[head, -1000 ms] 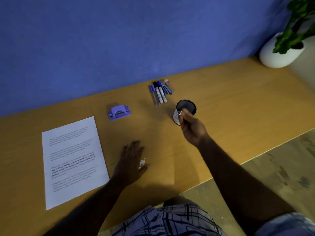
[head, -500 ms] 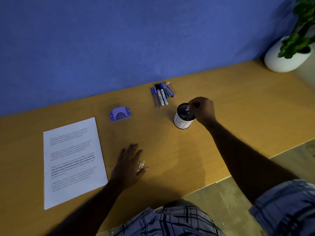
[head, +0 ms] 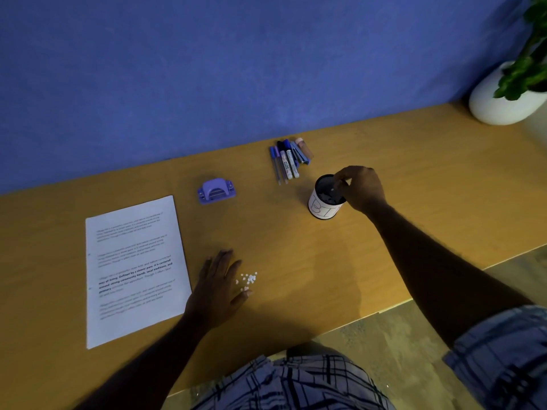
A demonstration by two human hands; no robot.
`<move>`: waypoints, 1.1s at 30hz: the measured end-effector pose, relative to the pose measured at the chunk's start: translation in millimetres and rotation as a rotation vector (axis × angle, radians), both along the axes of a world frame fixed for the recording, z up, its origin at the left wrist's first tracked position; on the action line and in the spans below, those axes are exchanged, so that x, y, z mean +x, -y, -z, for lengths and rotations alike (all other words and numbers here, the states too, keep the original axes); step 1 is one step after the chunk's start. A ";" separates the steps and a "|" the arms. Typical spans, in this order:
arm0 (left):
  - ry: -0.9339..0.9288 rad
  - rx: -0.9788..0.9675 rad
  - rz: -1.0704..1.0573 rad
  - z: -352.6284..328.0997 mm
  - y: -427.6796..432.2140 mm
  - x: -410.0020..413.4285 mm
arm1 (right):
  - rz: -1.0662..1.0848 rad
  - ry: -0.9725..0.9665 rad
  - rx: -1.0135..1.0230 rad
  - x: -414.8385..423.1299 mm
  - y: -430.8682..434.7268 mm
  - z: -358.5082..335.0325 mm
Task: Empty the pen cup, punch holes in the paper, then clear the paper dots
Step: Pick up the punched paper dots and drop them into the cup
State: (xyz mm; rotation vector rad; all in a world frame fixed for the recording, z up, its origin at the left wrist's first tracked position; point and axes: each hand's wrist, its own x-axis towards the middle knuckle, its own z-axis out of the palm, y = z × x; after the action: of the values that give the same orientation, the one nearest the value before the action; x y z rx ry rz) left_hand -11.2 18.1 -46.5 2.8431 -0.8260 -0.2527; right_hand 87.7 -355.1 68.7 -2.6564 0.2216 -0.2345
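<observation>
The black pen cup (head: pixel 321 207) with a white label stands upright on the wooden desk. My right hand (head: pixel 361 187) hovers over its mouth, fingertips pinched together, and a small white paper dot (head: pixel 332 189) shows just below them inside the cup. My left hand (head: pixel 217 287) lies flat on the desk, fingers spread, beside a small pile of white paper dots (head: pixel 248 280). The printed paper sheet (head: pixel 133 270) lies to the left. A purple hole punch (head: pixel 216 191) sits behind it. Several pens and markers (head: pixel 288 161) lie in a bundle near the wall.
A white pot with a green plant (head: pixel 509 96) stands at the far right corner. The blue wall runs along the back of the desk (head: pixel 444 179). The desk's front edge runs diagonally at right, with floor beyond it.
My right hand has risen from the cup's near side to above its mouth, fingertips now pinched over the opening. The left hand and the dot pile have stayed put.
</observation>
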 end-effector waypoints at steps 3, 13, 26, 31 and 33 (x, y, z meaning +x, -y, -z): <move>0.007 0.015 0.010 2.3 -8.1 -3.5 | 0.017 0.046 0.067 -1.4 -0.3 -2.6; -0.003 0.035 0.024 8.9 -27.4 -11.8 | 0.108 0.051 0.187 -15.0 -4.2 1.6; -0.030 -0.006 0.038 14.8 -34.5 -29.1 | 0.076 -0.194 0.663 -75.7 -80.4 50.9; -0.030 -0.004 0.040 15.6 -35.1 -31.3 | -0.182 -0.527 0.428 -131.1 -144.2 92.2; -0.024 0.004 0.043 15.4 -37.1 -32.2 | -0.219 -0.494 0.331 -143.8 -160.6 99.7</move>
State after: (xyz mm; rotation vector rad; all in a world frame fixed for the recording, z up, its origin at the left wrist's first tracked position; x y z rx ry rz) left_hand -43.4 55.2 -61.9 2.8226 -0.8830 -0.2941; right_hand -56.1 -194.5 -31.0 -2.3383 0.1089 0.4926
